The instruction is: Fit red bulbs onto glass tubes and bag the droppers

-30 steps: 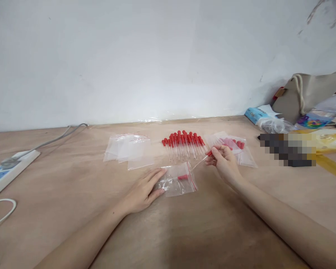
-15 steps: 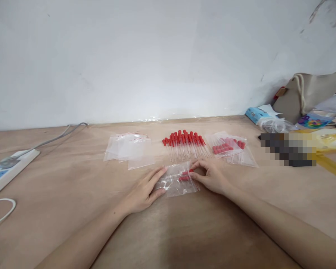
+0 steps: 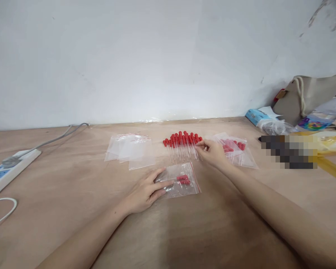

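Note:
My left hand lies flat on the wooden table, fingers spread and pressing the left end of a small clear zip bag that holds two red-capped droppers. My right hand reaches to the right end of a row of loose red-capped glass droppers, thumb and fingers pinching at one of them. Filled bags of droppers lie just right of that hand.
A pile of empty clear zip bags lies to the left of the droppers. A white power strip with cables sits at the far left. A tissue pack, a beige bag and plastic packets crowd the right edge by the wall.
My right hand slid a dropper into the bag under my left hand, then rose back to the row of loose droppers. The left hand stayed on the bag.

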Demonstrator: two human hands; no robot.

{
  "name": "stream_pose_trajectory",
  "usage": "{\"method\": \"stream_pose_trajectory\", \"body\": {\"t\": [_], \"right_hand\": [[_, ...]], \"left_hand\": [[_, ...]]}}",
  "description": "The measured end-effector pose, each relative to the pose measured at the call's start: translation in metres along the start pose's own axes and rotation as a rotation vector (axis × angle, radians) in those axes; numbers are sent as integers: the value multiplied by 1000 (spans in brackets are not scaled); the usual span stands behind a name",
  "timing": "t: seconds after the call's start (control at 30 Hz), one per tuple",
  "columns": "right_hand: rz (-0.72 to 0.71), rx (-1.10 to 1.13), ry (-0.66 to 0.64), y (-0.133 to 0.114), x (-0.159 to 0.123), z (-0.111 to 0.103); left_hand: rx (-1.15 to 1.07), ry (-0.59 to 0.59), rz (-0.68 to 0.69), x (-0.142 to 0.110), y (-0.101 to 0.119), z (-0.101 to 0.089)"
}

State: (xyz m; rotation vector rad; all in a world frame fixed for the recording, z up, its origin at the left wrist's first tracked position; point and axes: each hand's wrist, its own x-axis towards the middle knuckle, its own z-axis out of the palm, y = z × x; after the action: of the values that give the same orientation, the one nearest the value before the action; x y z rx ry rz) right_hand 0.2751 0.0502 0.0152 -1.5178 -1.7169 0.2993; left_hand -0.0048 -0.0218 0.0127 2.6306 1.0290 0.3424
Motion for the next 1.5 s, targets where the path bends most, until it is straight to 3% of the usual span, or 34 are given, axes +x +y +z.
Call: {"method": "stream_pose_trajectory", "body": {"t": [0.17,0.33,0.53,0.67,0.77,0.87,1.03,1.23,1.33,1.4,1.5], "right_hand": [[140,-116,56,-15,40,30],[289,-222,49,-26,53,51],[357,-74,41,-25,61,51],[295,33,44,-22,62,34],[232,218,73,-18,50,12],[225,655,85,-13,22,-8],[320,899,123,-4,-28,-11],[411,1005,46,-5,-51,9],[446,1023,-63,-9,-57,11],[392,928,-175,-11,-60,9],[199,648,-280,-10,-61,4]], "left_hand": [[43,-17,-9,0,-1,-1],[49,-9,5,0,-1,-1],[20,8,-2,1,-1,-2],[4,18,0,1,0,-2],[-28,36,-3,0,-1,-2],[-60,50,-14,0,0,-2],[-70,45,-30,1,1,-4],[-54,47,-24,1,0,-3],[-38,38,-31,1,1,-3],[-30,36,-37,1,1,-3],[-22,34,-46,0,1,-3]]}}
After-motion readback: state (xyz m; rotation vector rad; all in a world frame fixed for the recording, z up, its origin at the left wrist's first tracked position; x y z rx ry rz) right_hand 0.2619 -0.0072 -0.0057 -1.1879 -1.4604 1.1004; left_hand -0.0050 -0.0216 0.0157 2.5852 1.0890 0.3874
